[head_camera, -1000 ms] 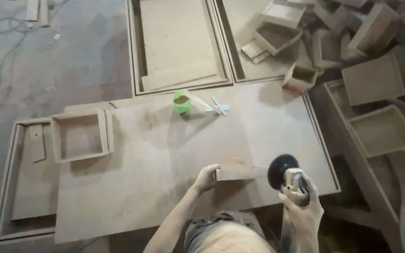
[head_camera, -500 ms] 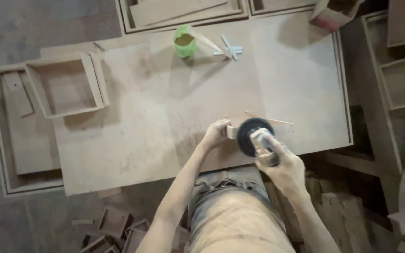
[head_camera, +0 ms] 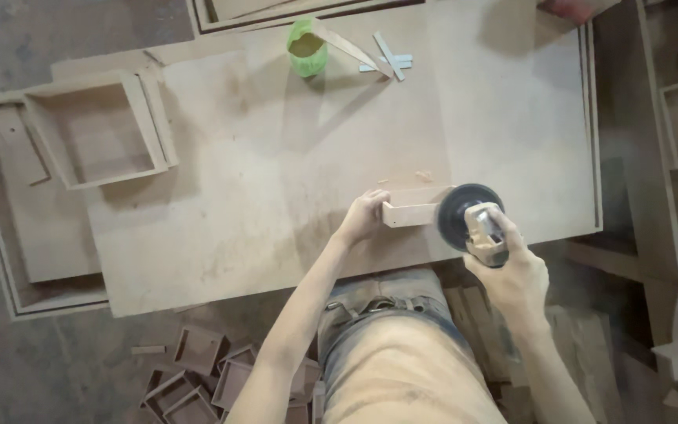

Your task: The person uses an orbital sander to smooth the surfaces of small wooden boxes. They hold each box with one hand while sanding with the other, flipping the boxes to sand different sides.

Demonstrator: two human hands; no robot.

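I see the small wooden piece [head_camera: 411, 210] lying near the tabletop's [head_camera: 276, 180] near edge, toward its right corner. My left hand [head_camera: 364, 217] has its fingers clamped on the piece's left end. My right hand [head_camera: 512, 271] is wrapped tight around a power sander [head_camera: 472, 224], its dark disc touching the piece's right end. A green cup [head_camera: 306, 49] stands at the far edge, an open wooden box [head_camera: 96, 129] at the left.

The sander [head_camera: 464, 216] hides the wooden piece's [head_camera: 410, 212] right end, and the red thing [head_camera: 570, 8] at the board's [head_camera: 276, 196] far right corner is cut off.
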